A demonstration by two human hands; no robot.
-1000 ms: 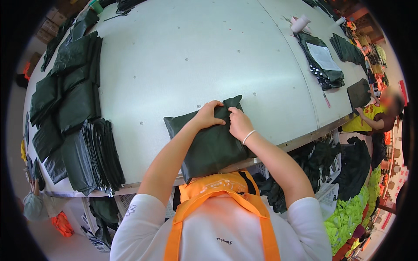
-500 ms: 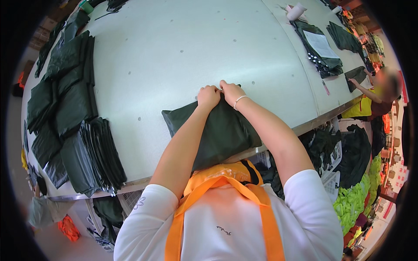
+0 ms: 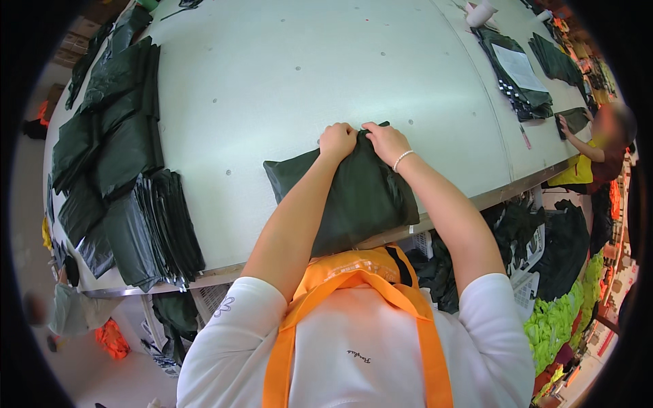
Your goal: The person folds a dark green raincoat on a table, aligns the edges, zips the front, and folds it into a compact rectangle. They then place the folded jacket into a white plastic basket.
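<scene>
A plump, dark green fabric bag (image 3: pixel 364 194) lies at the near edge of the pale table (image 3: pixel 286 88), close against my body. On its far edge, my left hand (image 3: pixel 338 141) is closed, fingers curled over the gathered cloth. Just right of it, my right hand (image 3: pixel 388 143), with a beaded bracelet at the wrist, pinches the same edge. A small gap separates the two hands, and the cloth bunches into folds below them. My fingertips are partly hidden, and my left forearm covers part of the bag's left side.
Stacks of folded dark green pieces (image 3: pixel 129 156) cover the table's left side. At the right lie another stack with a paper sheet (image 3: pixel 519 68), a white roll (image 3: pixel 480 13) and a pink pen (image 3: pixel 525 137). A co-worker (image 3: pixel 598 146) handles a dark piece there. Crates with dark cloth (image 3: pixel 561 245) stand below.
My hands have moved slightly apart along the bag's far edge. The whole view has shifted a little, and the bag remains in place on the table.
</scene>
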